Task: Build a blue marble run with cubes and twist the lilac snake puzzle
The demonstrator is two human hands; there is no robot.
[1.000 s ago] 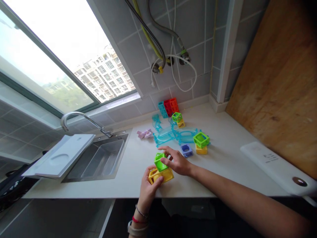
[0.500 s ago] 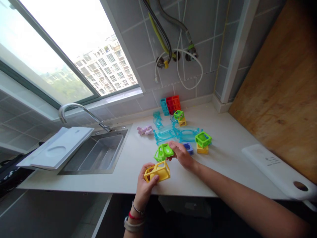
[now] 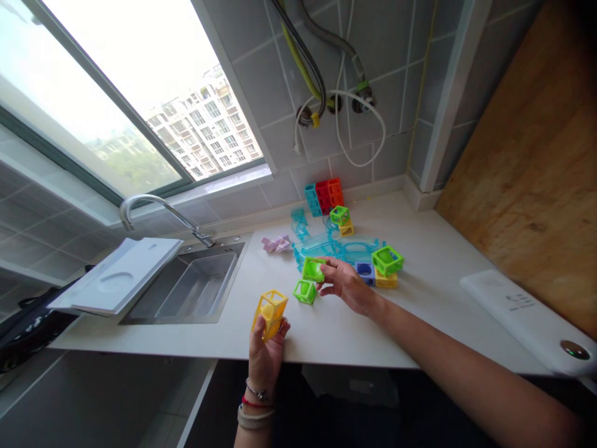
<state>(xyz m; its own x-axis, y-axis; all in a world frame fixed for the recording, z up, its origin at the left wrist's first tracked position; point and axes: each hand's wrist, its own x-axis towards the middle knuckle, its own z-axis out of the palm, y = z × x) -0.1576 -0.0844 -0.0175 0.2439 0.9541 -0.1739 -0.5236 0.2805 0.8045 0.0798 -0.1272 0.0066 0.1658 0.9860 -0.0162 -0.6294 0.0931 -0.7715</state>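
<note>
My left hand is closed around a yellow open-frame toy block, tilted up above the counter's front part. My right hand pinches a green open-frame block at its right side. Just below that, near my fingertips, is a second green block; whether the two touch is hard to tell. To the right of my right hand stand a blue block with a round opening, a yellow block and a green block resting on top.
Behind my hands lie clear blue track pieces and a pink folded piece. Red blocks stand by the wall. A sink with a faucet is left, a white power strip-like case right.
My left hand has moved left and turned the yellow block more upright. The green block in my right hand has shifted up, and the second green block now sits lower, below it.
</note>
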